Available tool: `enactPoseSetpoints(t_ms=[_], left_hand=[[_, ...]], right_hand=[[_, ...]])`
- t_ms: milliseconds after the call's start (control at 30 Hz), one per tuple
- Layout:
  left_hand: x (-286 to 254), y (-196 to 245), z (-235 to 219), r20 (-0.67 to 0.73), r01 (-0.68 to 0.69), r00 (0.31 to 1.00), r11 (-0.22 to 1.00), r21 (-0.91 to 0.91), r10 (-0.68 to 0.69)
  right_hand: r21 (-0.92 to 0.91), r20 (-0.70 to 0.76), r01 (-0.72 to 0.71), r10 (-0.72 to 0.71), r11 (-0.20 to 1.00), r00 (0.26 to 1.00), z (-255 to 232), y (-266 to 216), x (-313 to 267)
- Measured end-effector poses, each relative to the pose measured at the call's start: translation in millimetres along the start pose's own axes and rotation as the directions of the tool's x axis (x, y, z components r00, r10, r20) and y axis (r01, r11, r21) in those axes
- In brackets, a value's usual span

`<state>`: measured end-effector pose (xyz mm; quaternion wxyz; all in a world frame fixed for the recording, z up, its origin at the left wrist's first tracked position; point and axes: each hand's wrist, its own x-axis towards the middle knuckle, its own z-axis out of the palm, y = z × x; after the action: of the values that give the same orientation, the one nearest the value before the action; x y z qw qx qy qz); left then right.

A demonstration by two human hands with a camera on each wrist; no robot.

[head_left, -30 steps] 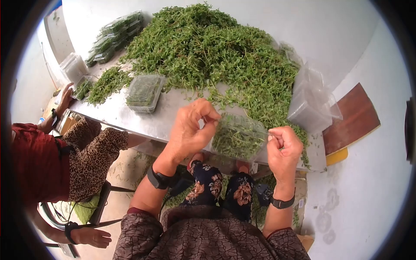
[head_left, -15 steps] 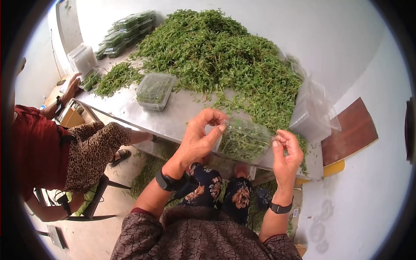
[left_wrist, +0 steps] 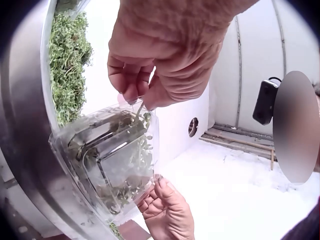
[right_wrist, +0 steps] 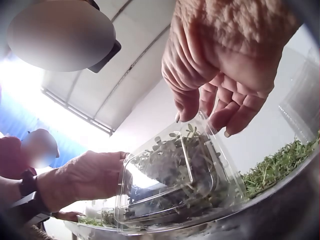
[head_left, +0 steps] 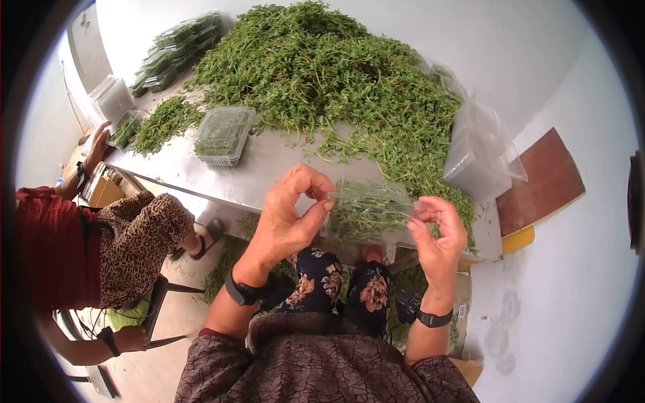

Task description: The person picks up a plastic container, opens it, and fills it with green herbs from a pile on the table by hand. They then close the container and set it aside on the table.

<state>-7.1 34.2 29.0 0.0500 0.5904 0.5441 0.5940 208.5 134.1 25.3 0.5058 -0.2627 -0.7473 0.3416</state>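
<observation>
A clear plastic clamshell box filled with green leafy sprigs stands at the table's front edge, between the two hands. My left hand pinches its upper left corner between thumb and fingers. At the opposite corner, my right hand pinches the rim with thumb and fingertips. The right wrist view shows the box tilted, with leaves pressed against the clear plastic. In the left wrist view, a stem lies at the rim right under the left fingertips.
A big heap of greens covers the back of the table. Another filled box sits to the left, with stacked filled boxes behind. Nested clear boxes stand at right. Another person sits at the left.
Both hands keep hold of the box's corners. The right hand's fingers have spread from a tighter curl. The head view swung slightly and came back; the seated person's lower arm has shifted.
</observation>
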Motion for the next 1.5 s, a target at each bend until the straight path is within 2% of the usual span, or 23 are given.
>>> enactPoseSetpoints(t_ms=[133, 267, 433, 867, 967, 1033, 1067, 1133, 1167, 1233, 1267, 1333, 1367, 1433, 1500], left_hand=[[6.3, 5.0, -3.7, 0.044, -0.059, 0.997, 0.996, 0.069, 0.057], [8.5, 6.9, -7.4, 0.082, -0.044, 0.996, 0.997, 0.066, 0.038], [10.4, 7.4, -8.6, 0.125, -0.104, 0.988, 0.99, 0.093, 0.093], [9.2, 9.2, 2.6, 0.039, -0.088, 0.996, 0.992, 0.095, 0.085], [6.1, 0.5, 6.0, 0.028, -0.044, 0.999, 0.997, 0.07, 0.042], [-0.3, -7.9, 10.6, -0.007, 0.094, 0.996, 0.996, 0.008, -0.094], [-5.3, -12.6, 12.8, -0.011, 0.083, 0.996, 0.997, 0.005, -0.083], [-16.9, -21.0, 16.5, 0.027, 0.31, 0.949, 0.918, -0.247, -0.314], [-21.6, -23.6, 18.0, 0.027, 0.302, 0.952, 0.92, -0.249, -0.305], [-27.4, -25.5, 19.2, 0.065, 0.373, 0.926, 0.879, -0.296, -0.371], [-27.3, -24.3, 19.1, 0.063, 0.367, 0.929, 0.882, -0.297, -0.366], [-26.0, -20.1, 18.9, 0.086, 0.423, 0.903, 0.833, -0.357, -0.421], [-24.7, -21.0, 18.7, 0.085, 0.42, 0.904, 0.835, -0.355, -0.418], [-20.9, -24.9, 19.3, 0.069, 0.344, 0.931, 0.803, -0.486, -0.358], [-14.9, -22.5, 17.7, 0.061, 0.331, 0.937, 0.817, -0.473, -0.344]], right_hand=[[0.007, 0.004, -0.008, 0.008, 1.0, 1.0, 0.3, -0.6, 1.1], [-0.023, 0.004, 0.0, 0.0, 1.0, 1.0, 0.3, 0.8, 0.4], [-0.022, 0.007, 0.019, -0.019, 1.0, 1.0, 0.4, 1.3, 0.5], [-0.039, -0.01, 0.027, -0.028, 0.999, 1.0, 3.2, 3.3, 3.2], [0.033, -0.014, 0.008, -0.008, 0.999, 1.0, 3.8, 5.7, 4.9], [0.096, -0.01, -0.082, 0.084, 0.992, 0.996, 3.8, 4.3, 6.8], [0.094, -0.014, -0.072, 0.073, 0.993, 0.997, 4.3, 6.9, 7.8], [0.208, -0.051, -0.106, 0.12, 0.972, 0.992, 5.8, 13.6, 9.6], [0.207, -0.057, -0.098, 0.112, 0.973, 0.992, 5.8, 12.6, 11.1], [0.193, -0.116, -0.227, 0.251, 0.955, 0.961, 7.1, 10.3, 13.8], [0.194, -0.118, -0.221, 0.246, 0.956, 0.962, 7.7, 9.1, 14.3], [0.271, -0.119, -0.298, 0.339, 0.915, 0.933, 8.5, 6.9, 14.8], [0.274, -0.12, -0.295, 0.337, 0.915, 0.934, 8.5, 6.7, 15.0], [0.309, -0.071, -0.363, 0.402, 0.879, 0.913, 7.6, 6.7, 14.6], [0.285, -0.086, -0.38, 0.419, 0.88, 0.904, 9.3, 2.7, 14.2]])
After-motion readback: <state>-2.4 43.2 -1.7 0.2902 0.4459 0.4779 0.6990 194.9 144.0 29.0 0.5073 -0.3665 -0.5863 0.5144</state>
